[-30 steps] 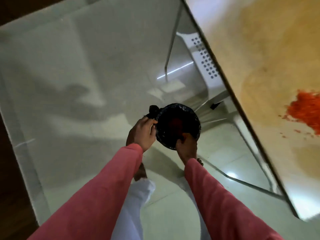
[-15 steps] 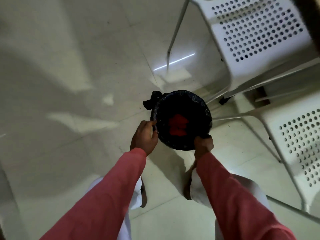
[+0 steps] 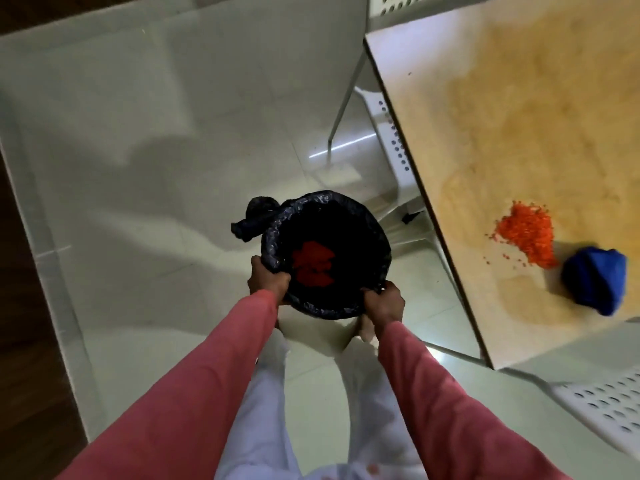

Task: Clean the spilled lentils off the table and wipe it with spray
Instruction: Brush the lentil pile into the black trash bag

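I hold a round bin lined with a black bag [image 3: 346, 216] in front of me above the floor. My left hand [image 3: 266, 280] grips its near left rim and my right hand [image 3: 382, 301] grips its near right rim. Red lentils [image 3: 311, 263] lie at the bottom of the bag. A pile of red lentils [image 3: 526, 233] lies on the wooden table [image 3: 502, 116] at the right, with loose grains scattered around it. A crumpled blue cloth [image 3: 595, 285] sits just right of the pile. No spray bottle is in view.
White perforated chairs stand under the table's left edge [image 3: 391, 133], at the far end [image 3: 398, 5] and at the lower right [image 3: 609, 407]. Pale glossy floor tiles [image 3: 156, 168] spread to the left, bordered by a dark strip [image 3: 20, 306].
The view has swung back to the right, so the table with the lentil pile and the blue cloth shows again. Both hands keep their grip on the bin's rim.
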